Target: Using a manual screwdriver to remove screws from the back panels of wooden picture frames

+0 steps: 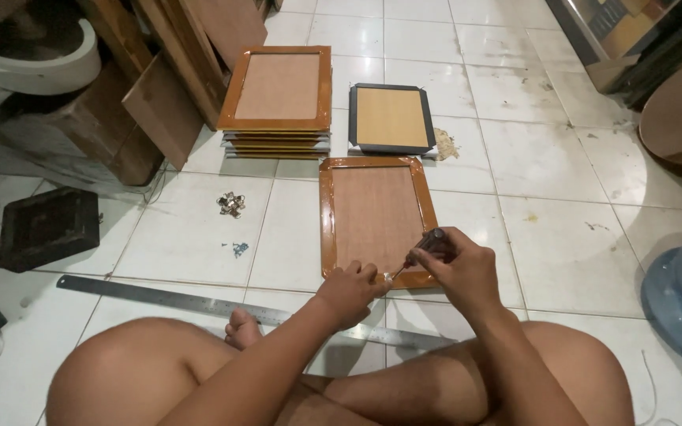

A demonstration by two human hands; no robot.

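Orange-brown and glossy, a wooden picture frame [376, 217] lies face down on the white tiled floor [554, 166], its dull brown backing board showing. The person sits cross-legged just behind its near edge. The right hand [463, 268] has its grip wrapped around the dark handle of a screwdriver [424, 251], whose thin metal tip angles down to the frame's near rail. The left hand [350, 290] rests beside it, fingertips pinched together at the tip, seemingly steadying something too small to make out.

Judging by the layout, the work is well along but not finished: a neat stack of matching frames [280, 99] sits at the far side of the floor, and a smaller dark-rimmed frame [392, 118] with a pale yellow back lies just beside it. Whether their fittings are on cannot be seen. A small heap of shiny metal clips [231, 204] waits to the left. A long steel ruler [199, 302] lies flat across the floor in front of the knees.
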